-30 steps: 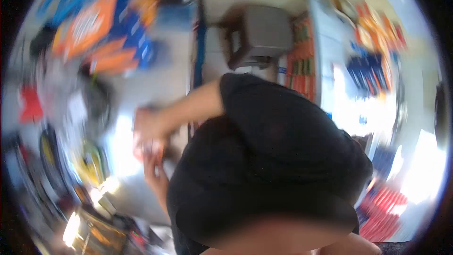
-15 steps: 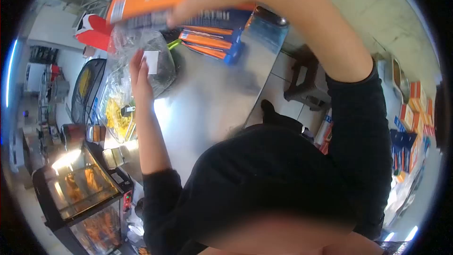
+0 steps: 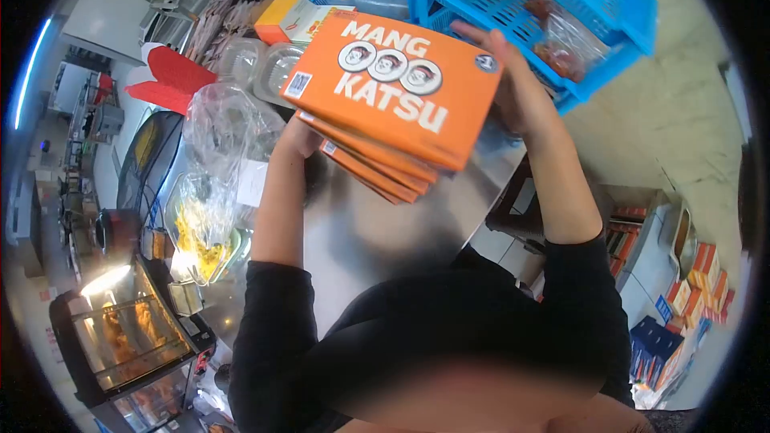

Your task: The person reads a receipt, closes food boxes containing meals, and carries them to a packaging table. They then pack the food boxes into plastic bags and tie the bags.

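In the head view, my left hand (image 3: pixel 301 138) and right hand (image 3: pixel 517 84) held the stacked orange boxes (image 3: pixel 393 92) between them over the table (image 3: pixel 345 228), my left fingers hidden; I judged that even pressure at both ends suited such an uneven stack. A plastic bag (image 3: pixel 228 124) crowded my left side, and blue baskets (image 3: pixel 638 20) stood just beyond my right

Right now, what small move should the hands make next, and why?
Probably press the left hand and right hand inward to square the Mang Katsu boxes: they hold the stack from both sides, and lower boxes jut out unevenly beneath the top one.
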### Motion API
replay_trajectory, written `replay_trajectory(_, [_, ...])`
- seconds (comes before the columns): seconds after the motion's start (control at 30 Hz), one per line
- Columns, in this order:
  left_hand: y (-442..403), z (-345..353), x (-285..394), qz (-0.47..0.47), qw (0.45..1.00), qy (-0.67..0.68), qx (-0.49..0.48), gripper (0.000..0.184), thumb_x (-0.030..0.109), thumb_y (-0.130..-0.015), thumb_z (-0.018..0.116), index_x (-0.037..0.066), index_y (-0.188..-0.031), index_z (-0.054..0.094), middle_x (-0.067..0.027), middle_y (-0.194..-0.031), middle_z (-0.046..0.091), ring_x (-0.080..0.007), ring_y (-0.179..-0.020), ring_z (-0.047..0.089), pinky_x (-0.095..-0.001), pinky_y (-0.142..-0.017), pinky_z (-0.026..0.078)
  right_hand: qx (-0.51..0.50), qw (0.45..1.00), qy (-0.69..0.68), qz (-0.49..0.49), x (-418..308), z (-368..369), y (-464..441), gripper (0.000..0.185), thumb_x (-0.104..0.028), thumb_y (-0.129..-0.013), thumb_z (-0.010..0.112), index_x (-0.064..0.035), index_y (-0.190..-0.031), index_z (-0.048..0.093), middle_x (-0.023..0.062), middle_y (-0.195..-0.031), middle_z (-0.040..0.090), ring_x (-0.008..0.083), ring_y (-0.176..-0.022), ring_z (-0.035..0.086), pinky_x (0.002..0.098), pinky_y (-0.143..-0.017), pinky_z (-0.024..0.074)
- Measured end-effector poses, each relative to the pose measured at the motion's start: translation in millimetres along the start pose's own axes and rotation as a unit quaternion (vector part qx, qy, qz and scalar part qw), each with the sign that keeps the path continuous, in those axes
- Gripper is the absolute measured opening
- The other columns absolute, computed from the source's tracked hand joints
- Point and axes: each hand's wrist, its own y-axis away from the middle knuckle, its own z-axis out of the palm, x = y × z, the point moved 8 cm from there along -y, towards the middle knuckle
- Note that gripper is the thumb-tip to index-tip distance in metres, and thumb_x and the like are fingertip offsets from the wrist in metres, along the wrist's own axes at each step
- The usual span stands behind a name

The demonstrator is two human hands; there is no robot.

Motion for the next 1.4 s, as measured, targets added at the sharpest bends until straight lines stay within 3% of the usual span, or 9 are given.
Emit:
replay_trajectory(0.03, [-5, -1, 2, 0.052, 0.996, 0.053, -0.050, 0.064, 0.054, -0.086, 0.039, 0.004, -0.126, 0.041, -0.0141, -0.123, 0.050, -0.0236, -0.112, 0.049, -0.0365, -0.097, 0.035, -0.070, 0.974, -0.177, 0.125, 29, 7, -6, 0.060, -0.047, -0.088, 0.043, -0.0002, -0.125, 0.042, 0.0120, -0.129, 0.042, 0.0207, -0.117, 0.042, 0.0332, -0.099, 0.0307])
replay_trajectory(0.13, [-3, -6, -2, 0.089, 0.993, 0.066, -0.041, 0.069, 0.058, -0.083, 0.038, 0.003, -0.125, 0.042, -0.0156, -0.122, 0.050, -0.0255, -0.111, 0.049, -0.0375, -0.097, 0.034, -0.157, 0.962, -0.111, 0.194, 46, 21, -1, 0.067, -0.051, -0.086, 0.044, -0.0001, -0.129, 0.037, 0.0116, -0.132, 0.039, 0.0215, -0.119, 0.040, 0.0331, -0.100, 0.0294])
replay_trajectory(0.53, [86, 23, 9, 0.239, 0.962, 0.128, -0.026, 0.088, 0.072, -0.075, 0.032, -0.003, -0.121, 0.043, -0.0215, -0.118, 0.051, -0.0333, -0.109, 0.048, -0.0416, -0.099, 0.029, -0.487, 0.873, 0.008, 0.024, 39, 75, 11, 0.085, -0.048, -0.070, 0.065, 0.0019, -0.131, 0.033, 0.0202, -0.134, 0.036, 0.0363, -0.126, 0.030, 0.0431, -0.103, 0.0229])
replay_trajectory(0.8, [83, 16, 50, 0.239, 0.927, 0.253, 0.137, 0.100, 0.080, -0.070, 0.029, -0.006, -0.119, 0.044, -0.0250, -0.116, 0.051, -0.0378, -0.108, 0.048, -0.0440, -0.100, 0.026, -0.099, 0.970, -0.154, 0.161, 87, 31, 48, 0.085, -0.064, -0.075, 0.046, 0.0000, -0.128, 0.031, 0.0233, -0.134, 0.032, 0.0321, -0.126, 0.030, 0.0422, -0.103, 0.0231])
replay_trajectory(0.83, [78, 45, 73, 0.316, 0.923, 0.194, -0.100, 0.101, 0.080, -0.069, 0.030, -0.007, -0.116, 0.046, -0.0240, -0.110, 0.054, -0.0363, -0.107, 0.048, -0.0456, -0.099, 0.026, -0.068, 0.971, -0.134, 0.188, 93, 25, 54, 0.084, -0.063, -0.075, 0.045, -0.0008, -0.129, 0.029, 0.0215, -0.134, 0.032, 0.0304, -0.127, 0.028, 0.0414, -0.104, 0.0224])
replay_trajectory(0.93, [104, 60, 74, 0.434, 0.850, -0.016, -0.299, 0.096, 0.080, -0.069, 0.034, -0.007, -0.105, 0.052, -0.0208, -0.093, 0.058, -0.0326, -0.103, 0.048, -0.0494, -0.098, 0.026, -0.076, 0.963, -0.092, 0.243, 100, 26, 80, 0.086, -0.065, -0.073, 0.048, -0.0015, -0.129, 0.030, 0.0182, -0.134, 0.033, 0.0289, -0.126, 0.029, 0.0423, -0.104, 0.0220])
replay_trajectory(1.07, [133, 50, 58, 0.443, 0.854, 0.086, -0.258, 0.074, 0.069, -0.073, 0.045, 0.007, -0.113, 0.049, -0.0155, -0.103, 0.052, -0.0428, -0.114, 0.036, -0.0550, -0.102, 0.017, -0.140, 0.958, -0.080, 0.239, 123, 31, 114, 0.108, -0.074, -0.069, 0.043, -0.0007, -0.138, 0.004, 0.0200, -0.144, 0.007, 0.0306, -0.134, 0.005, 0.0413, -0.108, 0.0033])
replay_trajectory(1.2, [126, 24, 52, 0.360, 0.930, -0.039, 0.068, 0.064, 0.060, -0.083, 0.036, 0.016, -0.129, 0.037, -0.0196, -0.129, 0.040, -0.0378, -0.121, 0.035, -0.0506, -0.101, 0.027, -0.152, 0.964, -0.109, 0.187, 128, 31, 129, 0.104, -0.067, -0.076, 0.043, -0.0021, -0.138, -0.010, 0.0196, -0.144, -0.009, 0.0299, -0.134, -0.008, 0.0413, -0.107, -0.0014])
replay_trajectory(1.4, [141, 25, 19, 0.230, 0.968, -0.028, 0.098, 0.060, 0.054, -0.085, 0.036, 0.015, -0.129, 0.035, -0.0168, -0.127, 0.041, -0.0344, -0.119, 0.036, -0.0476, -0.100, 0.027, -0.122, 0.939, -0.202, 0.251, 113, 38, 131, 0.097, -0.050, -0.082, 0.053, -0.0067, -0.138, -0.013, 0.0226, -0.144, 0.000, 0.0307, -0.134, 0.003, 0.0378, -0.108, 0.0076])
